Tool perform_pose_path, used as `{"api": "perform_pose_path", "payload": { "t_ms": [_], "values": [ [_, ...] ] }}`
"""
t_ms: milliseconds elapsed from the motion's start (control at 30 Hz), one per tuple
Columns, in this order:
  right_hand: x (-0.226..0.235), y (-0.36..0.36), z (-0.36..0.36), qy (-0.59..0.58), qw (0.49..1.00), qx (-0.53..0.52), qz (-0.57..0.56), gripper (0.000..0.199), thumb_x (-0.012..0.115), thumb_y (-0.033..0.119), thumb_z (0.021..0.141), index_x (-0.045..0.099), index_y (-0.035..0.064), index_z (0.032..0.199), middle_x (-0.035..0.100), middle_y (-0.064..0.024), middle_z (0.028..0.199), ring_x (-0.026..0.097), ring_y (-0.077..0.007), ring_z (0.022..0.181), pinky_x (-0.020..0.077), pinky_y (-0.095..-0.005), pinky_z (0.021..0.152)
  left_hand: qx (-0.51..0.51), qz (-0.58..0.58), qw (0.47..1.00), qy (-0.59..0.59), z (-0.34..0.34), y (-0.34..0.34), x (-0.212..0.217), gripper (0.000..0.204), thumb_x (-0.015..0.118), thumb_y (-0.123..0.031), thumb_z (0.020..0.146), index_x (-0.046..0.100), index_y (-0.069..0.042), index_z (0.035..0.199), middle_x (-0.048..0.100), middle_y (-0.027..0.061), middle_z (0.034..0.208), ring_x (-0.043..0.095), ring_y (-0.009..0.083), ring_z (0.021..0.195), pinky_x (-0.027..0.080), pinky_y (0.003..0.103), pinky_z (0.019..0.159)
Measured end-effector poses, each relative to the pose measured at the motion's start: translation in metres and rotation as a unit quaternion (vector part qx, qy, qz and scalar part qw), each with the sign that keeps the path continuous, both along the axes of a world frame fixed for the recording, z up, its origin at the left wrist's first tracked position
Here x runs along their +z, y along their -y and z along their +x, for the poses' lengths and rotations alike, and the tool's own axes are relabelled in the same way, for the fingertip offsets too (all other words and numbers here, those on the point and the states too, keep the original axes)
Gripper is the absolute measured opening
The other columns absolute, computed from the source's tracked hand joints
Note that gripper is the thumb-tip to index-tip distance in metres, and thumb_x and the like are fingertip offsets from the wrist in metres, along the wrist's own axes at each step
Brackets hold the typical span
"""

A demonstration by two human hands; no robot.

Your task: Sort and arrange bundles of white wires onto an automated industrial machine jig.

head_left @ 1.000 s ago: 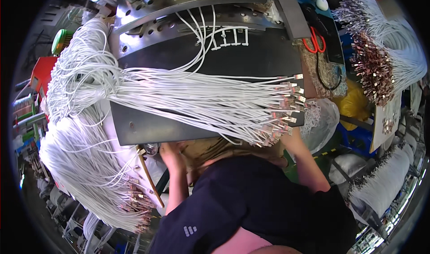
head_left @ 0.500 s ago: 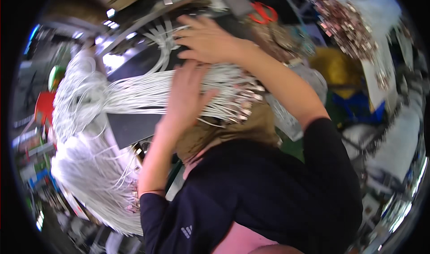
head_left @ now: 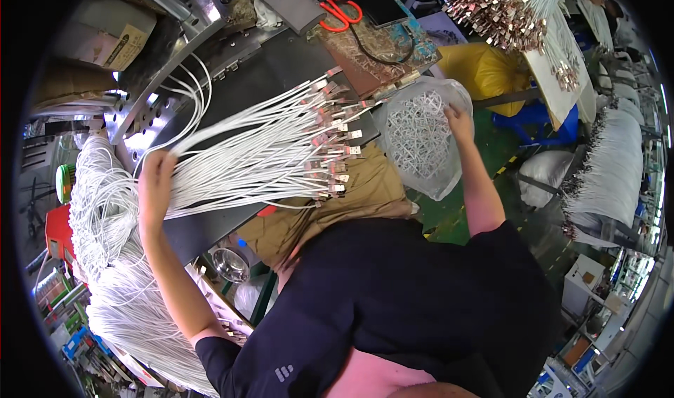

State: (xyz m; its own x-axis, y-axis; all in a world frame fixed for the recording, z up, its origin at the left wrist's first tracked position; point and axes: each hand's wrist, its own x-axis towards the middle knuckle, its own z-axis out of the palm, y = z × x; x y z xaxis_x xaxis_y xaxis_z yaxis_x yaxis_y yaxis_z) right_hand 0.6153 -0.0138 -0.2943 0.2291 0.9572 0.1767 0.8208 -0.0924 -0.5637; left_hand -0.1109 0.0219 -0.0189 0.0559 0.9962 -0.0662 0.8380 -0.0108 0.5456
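White USB cables [head_left: 246,142] lie fanned in a flat bundle across a dark work surface, their metal plugs pointing right. My left hand [head_left: 156,180] is closed around cables at the left end of this bundle. Off to the right, a clear plastic bag [head_left: 401,173] hangs open by my lap, holding many small white strips [head_left: 419,135]. My right hand [head_left: 460,123] reaches over the bag's right rim, fingers drawn together against the strips. What those fingers hold, if anything, is too small to make out.
Red-handled scissors [head_left: 342,15] lie at the far edge beside a grey block [head_left: 288,3]. A thick coil of white cable [head_left: 105,201] stands on the left. Cables with plugs [head_left: 491,12] are piled far right, above a yellow bag [head_left: 484,75] and blue stool [head_left: 544,124].
My right hand has left the far side of the bundle and swung right to the bag. My left hand has slid left along the cables, uncovering the spread plugs.
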Motion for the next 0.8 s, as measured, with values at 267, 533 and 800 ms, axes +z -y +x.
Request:
{"api": "perform_pose_path", "payload": {
  "t_ms": [267,533,800],
  "values": [
    [0.223,-0.022,-0.248,-0.13,0.933,0.204,0.266,0.033,0.073,0.012,0.085,0.066,0.0042,0.116,0.068,-0.012,0.113,0.064,-0.026,0.104,0.0509,-0.0333,0.086,0.019,-0.1,0.992,-0.074,0.09,0.026,0.043,0.047,0.072,-0.043,0.086,0.068,0.002,0.102,0.069,0.0214,0.084,0.064,0.0307,0.076,0.048,0.04,0.072],
    [0.345,-0.093,-0.391,0.121,0.846,0.512,0.089,0.056,0.075,0.029,0.079,0.059,0.0102,0.13,0.064,-0.0162,0.123,0.063,-0.0307,0.111,0.0482,-0.0428,0.095,-0.043,0.095,0.95,0.296,0.102,0.007,0.052,0.031,0.064,-0.027,0.093,0.068,0.001,0.106,0.068,0.0198,0.081,0.066,0.032,0.075,0.05,0.039,0.071],
    [0.294,-0.114,-0.401,0.223,0.815,0.526,0.098,0.034,0.065,0.019,0.087,0.063,0.0079,0.12,0.067,-0.0154,0.109,0.063,-0.0321,0.107,0.0508,-0.041,0.088,0.027,0.053,0.998,0.031,0.064,0.016,0.016,0.026,0.056,-0.021,0.1,0.069,0.002,0.1,0.064,0.0055,0.078,0.059,0.0151,0.076,0.048,0.031,0.073]
  ]
}}
